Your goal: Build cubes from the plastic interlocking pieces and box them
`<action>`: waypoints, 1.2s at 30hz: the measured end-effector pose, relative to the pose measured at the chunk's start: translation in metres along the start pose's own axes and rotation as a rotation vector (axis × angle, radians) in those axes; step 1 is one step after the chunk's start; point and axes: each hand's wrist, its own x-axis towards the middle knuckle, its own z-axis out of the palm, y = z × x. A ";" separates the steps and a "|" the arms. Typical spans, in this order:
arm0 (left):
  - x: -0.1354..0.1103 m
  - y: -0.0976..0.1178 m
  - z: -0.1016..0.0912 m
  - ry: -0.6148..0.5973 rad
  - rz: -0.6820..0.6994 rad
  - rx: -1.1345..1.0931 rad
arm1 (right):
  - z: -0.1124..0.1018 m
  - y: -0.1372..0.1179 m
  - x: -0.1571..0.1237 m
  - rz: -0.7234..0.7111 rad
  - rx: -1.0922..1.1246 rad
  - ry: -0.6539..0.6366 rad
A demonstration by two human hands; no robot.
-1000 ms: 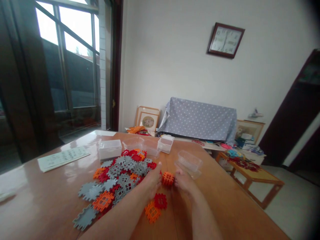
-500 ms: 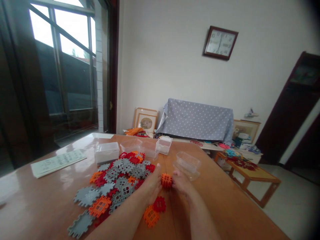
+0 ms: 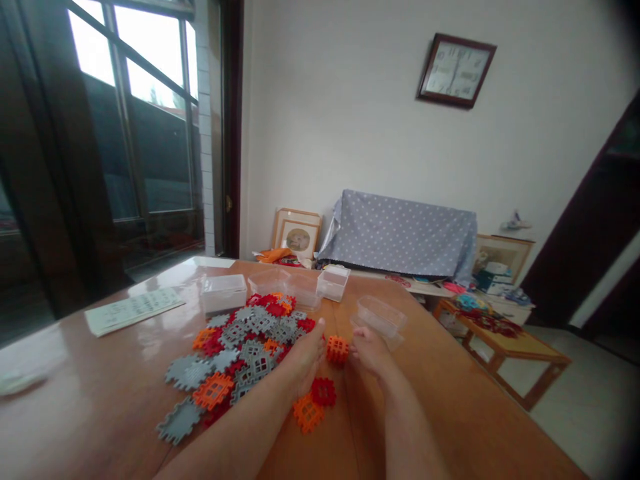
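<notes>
A small orange cube of interlocking plastic tiles sits on the wooden table between my two hands. My left hand rests at its left side, thumb and fingertips against it. My right hand holds its right side with the fingers closed on it. A red tile and an orange tile lie flat just in front of my left wrist. A heap of grey, red and orange tiles spreads to the left.
Clear plastic boxes stand behind the heap: one at the left, one at the middle and a stacked pair at the right. A printed sheet lies far left. A low side table stands past the right edge.
Both hands stay on the orange cube. The camera view shifted slightly; the cube and the tiles keep their places on the table.
</notes>
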 end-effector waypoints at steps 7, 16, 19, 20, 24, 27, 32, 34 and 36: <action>-0.033 0.036 -0.037 -0.046 0.220 0.298 | 0.000 -0.024 -0.029 -0.072 -0.059 -0.234; -0.053 0.045 -0.072 -0.017 0.484 0.963 | 0.043 -0.025 -0.050 -0.116 -0.477 -0.519; -0.067 0.031 -0.068 -0.096 0.448 1.184 | 0.054 -0.025 -0.048 -0.130 -0.532 -0.463; -0.071 0.028 -0.066 -0.128 0.454 1.267 | 0.056 -0.026 -0.048 -0.138 -0.524 -0.473; -0.079 0.019 -0.058 -0.246 0.556 1.506 | 0.057 -0.028 -0.049 -0.151 -0.490 -0.469; -0.072 0.013 -0.057 -0.274 0.585 1.627 | 0.057 -0.026 -0.049 -0.141 -0.526 -0.433; -0.057 0.002 -0.063 -0.195 0.525 1.645 | 0.059 -0.019 -0.043 -0.137 -0.511 -0.445; -0.056 0.002 -0.065 -0.172 0.485 1.611 | 0.059 -0.017 -0.041 -0.127 -0.502 -0.465; -0.057 0.003 -0.065 -0.179 0.449 1.583 | 0.060 -0.016 -0.040 -0.123 -0.480 -0.472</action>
